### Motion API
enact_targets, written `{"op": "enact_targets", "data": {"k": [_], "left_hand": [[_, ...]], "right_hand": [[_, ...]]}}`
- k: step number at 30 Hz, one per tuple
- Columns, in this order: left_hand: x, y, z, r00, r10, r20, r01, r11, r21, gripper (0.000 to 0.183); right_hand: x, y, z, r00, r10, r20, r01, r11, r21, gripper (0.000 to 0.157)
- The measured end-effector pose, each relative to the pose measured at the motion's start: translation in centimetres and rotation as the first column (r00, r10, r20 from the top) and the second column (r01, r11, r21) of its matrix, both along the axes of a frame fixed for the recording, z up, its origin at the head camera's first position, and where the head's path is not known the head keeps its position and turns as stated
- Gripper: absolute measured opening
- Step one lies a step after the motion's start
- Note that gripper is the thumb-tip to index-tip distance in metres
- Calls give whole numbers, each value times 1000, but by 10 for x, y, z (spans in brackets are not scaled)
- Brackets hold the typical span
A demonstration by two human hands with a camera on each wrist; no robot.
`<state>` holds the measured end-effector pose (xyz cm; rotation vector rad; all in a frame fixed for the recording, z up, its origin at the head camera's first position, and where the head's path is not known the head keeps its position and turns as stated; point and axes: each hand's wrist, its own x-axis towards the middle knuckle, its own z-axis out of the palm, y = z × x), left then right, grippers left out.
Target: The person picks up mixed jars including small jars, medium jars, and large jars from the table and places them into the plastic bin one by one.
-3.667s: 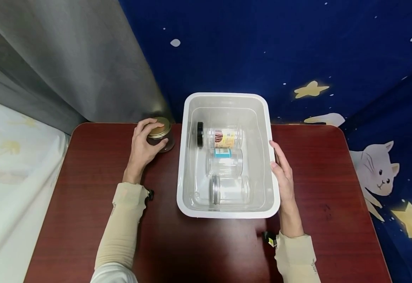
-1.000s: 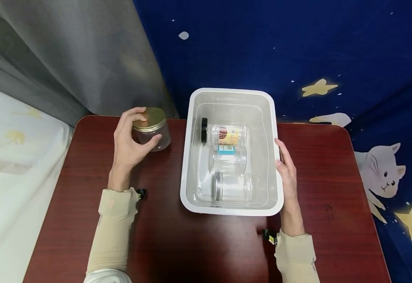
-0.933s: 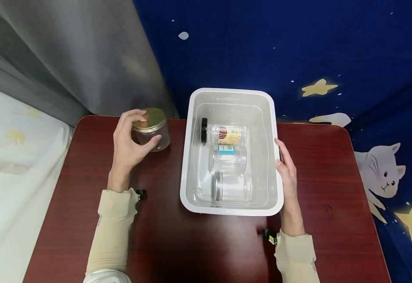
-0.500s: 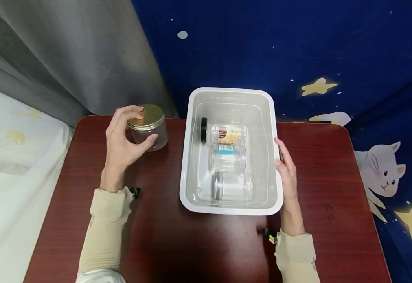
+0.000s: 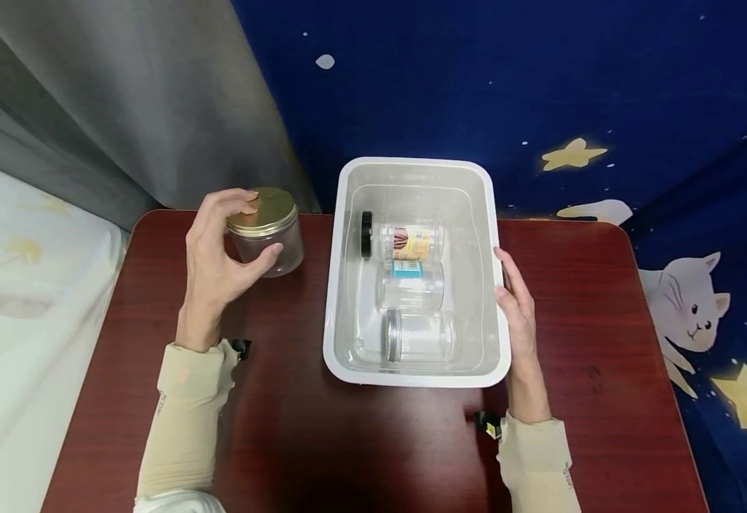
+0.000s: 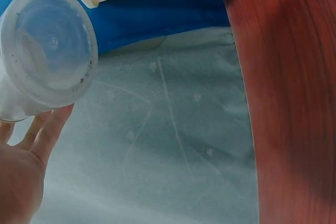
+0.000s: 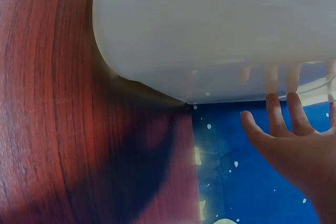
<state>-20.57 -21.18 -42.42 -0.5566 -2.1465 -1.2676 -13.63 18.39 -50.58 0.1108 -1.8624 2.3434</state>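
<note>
My left hand (image 5: 214, 260) grips a clear jar (image 5: 279, 251) with a gold lid (image 5: 267, 208), thumb on the near side and fingers on the lid's left edge. In the left wrist view the underside of this jar (image 6: 50, 45) shows, so it is off the table. My right hand (image 5: 518, 313) rests against the right side of a white plastic bin (image 5: 505, 342); in the right wrist view its fingers (image 7: 274, 114) are extended at the outer wall. Inside the bin lie a black-lidded jar (image 5: 410, 244) with a yellow label, a blue-labelled jar (image 5: 412, 291) and a silver-lidded jar (image 5: 423, 338).
The bin stands on a dark red wooden table (image 5: 322, 442), near its back edge. Behind hang a grey curtain (image 5: 174, 107) and a blue star-patterned curtain (image 5: 412, 78). White cloth (image 5: 21, 342) hangs along the left side.
Since the earliest frame my left hand has raised the gold-lidded jar and shifted it left. Over the last second it drifts slightly farther left. My right hand stays at the bin.
</note>
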Motion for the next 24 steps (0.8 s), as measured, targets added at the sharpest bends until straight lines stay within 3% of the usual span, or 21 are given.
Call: {"op": "enact_targets", "data": {"k": [6,10,17,24], "left_hand": [[-4,1,-4,999,27,-27,-27,1000,5,49],[-1,10,10,998,45,-42,-43,999,32,49],[0,13,14,999,20,-38,-19,999,37,49],[3,17,21,999,38,-39,-40,999,-34,47]], "right_hand": [[-2,1,-1,1000,-2,-9,2,1000,21,51],[-3,1,-1,1000,-1,-7,2,1000,20,52],[-3,4,0,1000,9,-19,-8,1000,27,52],[-2,4,-3,1000,1,6,-1,1000,27,51]]}}
